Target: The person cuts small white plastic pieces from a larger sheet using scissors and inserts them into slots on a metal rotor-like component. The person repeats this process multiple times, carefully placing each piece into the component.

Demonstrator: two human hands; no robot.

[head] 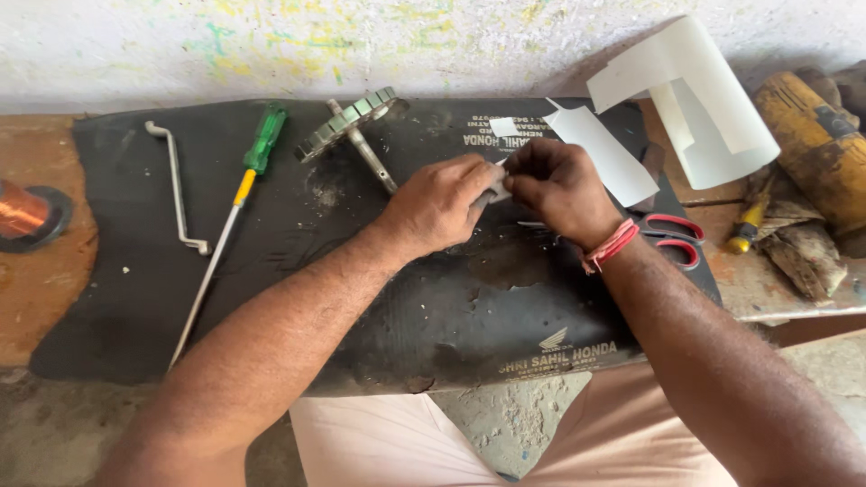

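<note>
White paper is what both hands are on. My left hand (439, 204) and right hand (561, 189) meet over the middle of the black mat (271, 298), fingers pinched shut on 1 small paper strip (499, 188) held between them, just above the mat. I cannot tell whether it is being folded or creased; the fingertips hide most of it.

Judging by what lies around, cutting looks at least partly done: a cut paper piece (603, 149) lies just right of my hands, a small scrap (503, 126) beyond them, and the curled sheet (699, 104) it likely came from leans at the wall. Scissors (672, 236) rest by my right wrist, set down.

Untouched, well to the left: a screwdriver (236, 194), a bent rod (177, 185), a copper wire spool (25, 212). The slotted rotor (354, 122) lies just beyond my left hand, with no paper in its slots that I can see, so that part seems left to do.
</note>
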